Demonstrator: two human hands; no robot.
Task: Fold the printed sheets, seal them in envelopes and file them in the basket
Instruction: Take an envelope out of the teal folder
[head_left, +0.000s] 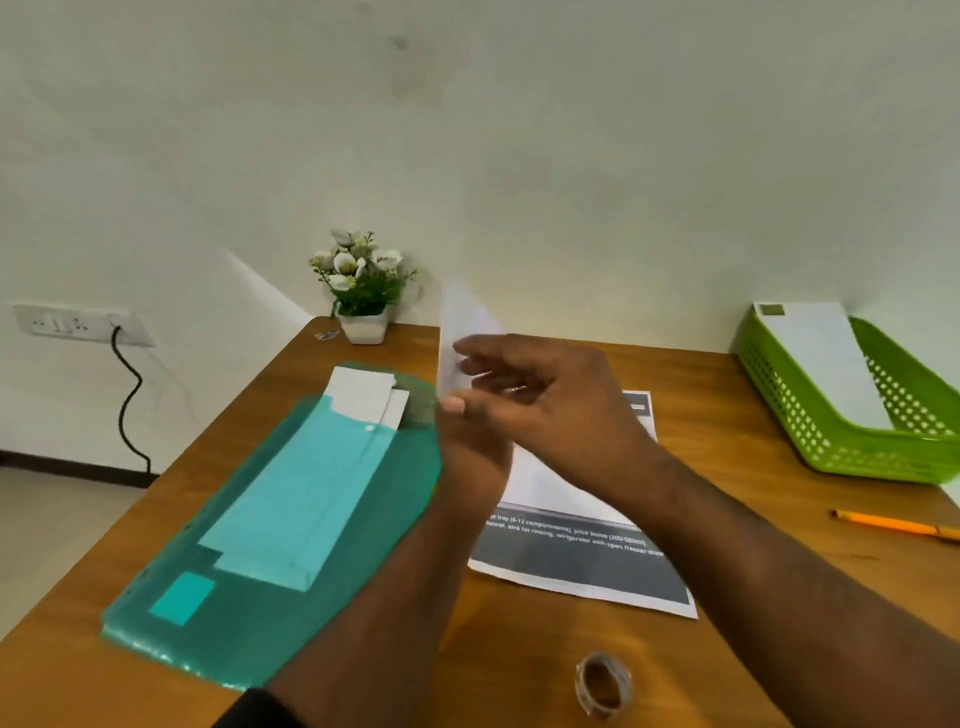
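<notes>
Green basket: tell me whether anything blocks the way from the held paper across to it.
Nothing visible does. The folded white paper is held up in both hands, and the bare table runs across to the green basket, which already holds one envelope.

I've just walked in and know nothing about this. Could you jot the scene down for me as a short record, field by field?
Surface: wooden table
Hands: left hand and right hand, raised together over the table, holding a white paper; the grip is blurred
Under the hands: printed sheet, lying flat
Left side: green folder with white envelopes poking out
Right side: green basket holding one envelope
Near edge: tape roll
Also: pencil, potted flowers
</notes>
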